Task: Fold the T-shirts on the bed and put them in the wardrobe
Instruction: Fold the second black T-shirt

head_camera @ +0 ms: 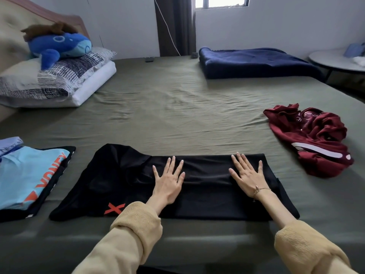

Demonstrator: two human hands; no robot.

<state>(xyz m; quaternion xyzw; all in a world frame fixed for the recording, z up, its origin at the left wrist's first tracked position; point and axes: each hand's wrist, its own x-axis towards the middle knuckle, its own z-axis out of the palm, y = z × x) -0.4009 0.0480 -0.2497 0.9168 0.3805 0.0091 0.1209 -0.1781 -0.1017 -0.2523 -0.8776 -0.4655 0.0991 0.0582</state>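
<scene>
A partly folded black T-shirt (122, 180) lies at the bed's (177, 107) near edge, both hands pressed flat on it: left hand (167, 178) and right hand (246, 173), fingers straight and spread. A folded stack (25, 175) sits left, a crumpled red shirt (314, 137) right.

The black T-shirt (207, 186) is a thin, smooth cloth with a faint sheen, and it carries a flat matt red print. The bed (167, 107) has an olive sheet of matt woven cloth with many fine wrinkles. The light blue T-shirt (25, 175) looks smooth and a little slick, like sport fabric. The dark red T-shirt (314, 139) is soft matt cloth with white printed stripes. The navy blanket (250, 62) looks thick and fleecy. The plush whale (59, 46) has short fuzzy pile. The sleeves (126, 240) are a rough, nubby knit. The bracelet (260, 189) is a thin shiny metal chain.
</scene>
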